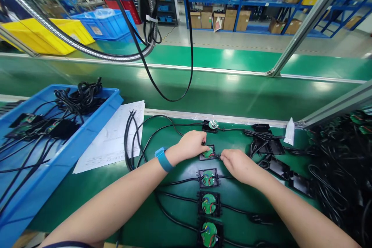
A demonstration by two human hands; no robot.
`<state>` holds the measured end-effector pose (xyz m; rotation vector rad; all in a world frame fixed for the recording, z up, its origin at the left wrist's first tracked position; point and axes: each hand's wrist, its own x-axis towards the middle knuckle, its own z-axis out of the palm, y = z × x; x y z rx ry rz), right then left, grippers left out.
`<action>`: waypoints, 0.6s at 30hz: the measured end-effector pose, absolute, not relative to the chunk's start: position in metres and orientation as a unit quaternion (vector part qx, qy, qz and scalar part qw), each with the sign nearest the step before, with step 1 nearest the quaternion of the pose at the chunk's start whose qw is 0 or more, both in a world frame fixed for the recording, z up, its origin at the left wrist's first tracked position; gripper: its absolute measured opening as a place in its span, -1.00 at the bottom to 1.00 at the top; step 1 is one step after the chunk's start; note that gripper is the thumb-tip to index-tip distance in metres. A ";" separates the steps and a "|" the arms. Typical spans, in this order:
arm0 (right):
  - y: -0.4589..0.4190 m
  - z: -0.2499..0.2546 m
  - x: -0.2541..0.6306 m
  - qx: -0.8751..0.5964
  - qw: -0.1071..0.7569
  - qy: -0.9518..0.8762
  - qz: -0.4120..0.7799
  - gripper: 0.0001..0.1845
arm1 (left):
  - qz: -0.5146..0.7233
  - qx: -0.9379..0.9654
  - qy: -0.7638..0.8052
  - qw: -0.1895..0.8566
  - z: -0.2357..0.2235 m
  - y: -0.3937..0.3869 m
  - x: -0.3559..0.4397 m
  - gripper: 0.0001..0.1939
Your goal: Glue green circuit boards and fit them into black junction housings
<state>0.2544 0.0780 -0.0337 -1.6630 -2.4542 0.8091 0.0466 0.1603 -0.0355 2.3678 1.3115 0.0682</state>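
Observation:
My left hand (193,145), with a teal band at the wrist, grips the left side of a small black housing that holds a green circuit board (208,152). Fingers and thumb are closed on its edge. At the housing's right side, my right hand (235,162) pinches the black cable (217,156) that leaves it. Directly below lies another open black housing with a round green board (208,178). Two more, a middle board (208,204) and a near board (209,235), continue the column. Above my left hand sits a housing with a pale round disc (213,124).
At left, a blue tray (109,104) holds cabled boards, beside printed paper sheets (116,139). Black cable bundles (334,170), black covers (279,168) and a white bottle (290,131) occupy the right. A black cable loop (174,100) hangs over the bench's back.

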 end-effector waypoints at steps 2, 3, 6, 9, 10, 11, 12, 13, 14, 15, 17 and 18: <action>0.079 -0.034 0.253 -0.550 0.042 -0.789 0.269 -0.72 | 0.009 0.850 0.488 0.200 -0.032 0.157 0.050 -0.77; 0.080 -0.034 0.253 -0.556 0.047 -0.785 0.271 -0.73 | 0.004 0.847 0.495 0.192 -0.031 0.154 0.051 -0.78; 0.080 -0.035 0.252 -0.571 0.067 -0.774 0.265 -0.81 | -0.008 0.840 0.513 0.174 -0.029 0.145 0.053 -0.82; 0.082 -0.040 0.252 -0.591 0.094 -0.760 0.254 -0.93 | -0.005 0.833 0.529 0.160 -0.031 0.138 0.055 -0.83; 0.083 -0.042 0.252 -0.596 0.104 -0.755 0.251 -0.95 | -0.004 0.832 0.533 0.153 -0.032 0.136 0.055 -0.83; 0.085 -0.044 0.252 -0.600 0.114 -0.752 0.249 -0.96 | -0.006 0.832 0.535 0.144 -0.032 0.135 0.056 -0.82; 0.086 -0.045 0.252 -0.599 0.124 -0.752 0.247 -0.96 | -0.009 0.833 0.537 0.136 -0.032 0.134 0.056 -0.81; 0.086 -0.046 0.252 -0.594 0.132 -0.755 0.244 -0.96 | -0.012 0.833 0.537 0.130 -0.031 0.133 0.056 -0.81; 0.085 -0.046 0.252 -0.586 0.138 -0.761 0.241 -0.96 | -0.012 0.834 0.537 0.127 -0.029 0.130 0.056 -0.80; 0.082 -0.046 0.252 -0.576 0.144 -0.769 0.237 -0.95 | -0.008 0.834 0.538 0.126 -0.026 0.126 0.056 -0.79; 0.076 -0.050 0.256 -0.559 0.161 -0.782 0.224 -0.89 | 0.004 0.832 0.540 0.125 -0.020 0.118 0.057 -0.76; 0.075 -0.056 0.260 -0.554 0.176 -0.786 0.212 -0.85 | 0.002 0.829 0.544 0.126 -0.020 0.114 0.058 -0.72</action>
